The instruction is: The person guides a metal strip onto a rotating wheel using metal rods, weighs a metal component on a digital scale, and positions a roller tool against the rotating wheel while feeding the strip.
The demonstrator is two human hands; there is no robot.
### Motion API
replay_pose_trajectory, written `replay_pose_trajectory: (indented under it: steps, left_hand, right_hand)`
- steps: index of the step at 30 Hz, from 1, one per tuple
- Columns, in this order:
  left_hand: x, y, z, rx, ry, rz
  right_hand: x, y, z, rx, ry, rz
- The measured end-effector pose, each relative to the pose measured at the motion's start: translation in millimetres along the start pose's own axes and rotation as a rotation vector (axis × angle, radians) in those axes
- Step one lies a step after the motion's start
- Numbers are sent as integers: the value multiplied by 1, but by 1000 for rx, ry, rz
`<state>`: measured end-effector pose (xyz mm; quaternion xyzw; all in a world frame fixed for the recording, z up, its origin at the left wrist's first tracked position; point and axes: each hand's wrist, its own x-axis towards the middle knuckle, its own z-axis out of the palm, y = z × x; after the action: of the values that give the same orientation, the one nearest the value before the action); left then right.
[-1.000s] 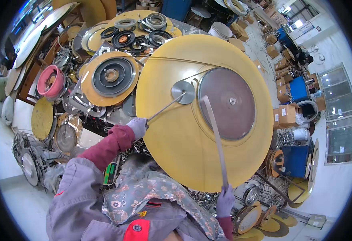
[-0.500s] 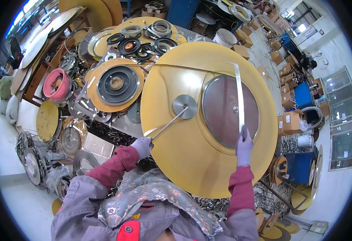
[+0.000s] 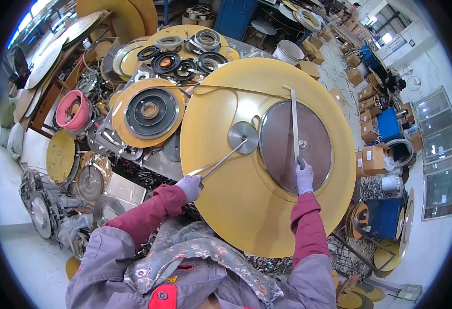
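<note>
- Metal strip (image 3: 294, 121), in the head view: it lies over the brown round plate (image 3: 276, 136) in the right part of the large yellow disc (image 3: 246, 211). Whether it touches that plate or is held just above, I cannot tell.
- Its long axis runs away from the wearer, almost straight ahead, passing just left of the plate's central hub (image 3: 302, 144); the bent far tip turns left, near the yellow disc's far edge.
- Right hand (image 3: 304, 177): gloved, fingers closed round the strip's dark near end, over the plate's near edge. The strip extends forward from this hand, which is much nearer to it than the other.
- Left hand (image 3: 190, 188): gloved, fingers curled round the near end of a thin rod (image 3: 223, 160), at the yellow disc's left edge. The rod slants forward and right to the centre of a small metal disc (image 3: 236, 133), left of the brown plate.
- A thin band (image 3: 226, 87) crosses the far part of the yellow disc, beyond both hands.
- Left of the yellow disc, an orange disc (image 3: 120, 123) carries dark rings (image 3: 172, 110) on the cluttered surface (image 3: 159, 160).
</note>
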<state>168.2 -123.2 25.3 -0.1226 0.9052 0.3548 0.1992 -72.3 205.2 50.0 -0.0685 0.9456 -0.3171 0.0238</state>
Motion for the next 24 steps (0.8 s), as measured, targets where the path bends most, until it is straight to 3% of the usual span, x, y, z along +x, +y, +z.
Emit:
replay_pose_trajectory:
  steps: [4, 9, 10, 13, 16, 17, 18, 19, 20, 23, 24]
  left_hand:
    - [-5, 5, 6, -13, -26, -1]
    - [1, 1, -3, 13, 8, 8]
    - [4, -4, -1, 9, 25, 24]
    - [9, -11, 2, -13, 44, 24]
    - [34, -14, -3, 42, 141, 12]
    - [48, -13, -11, 73, 191, 14]
    - [56, -11, -25, 34, 159, -22]
    - [60, -14, -38, -4, 127, -62]
    - [64, -20, -46, 28, 127, -45]
    - [67, -30, -58, 114, 86, -13]
    - [67, -29, -61, 126, 57, -19]
  right_hand:
    - [-2, 6, 0, -41, 26, -78]
    - [-40, 1, -25, 185, 141, -71]
    - [-63, -5, -38, 63, 67, 140]
    - [-151, 14, -58, 10, 191, 105]
    - [-258, 31, -80, 91, 114, 139]
    - [-298, 67, -89, -159, 27, 76]
    - [-337, 83, -98, -150, -1, 109]
    - [-354, 29, -116, -291, -74, 167]
    - [-374, 33, -125, -394, -153, 116]
    - [-414, 60, -124, -347, -26, 41]
    - [-418, 60, -122, -316, -28, 201]
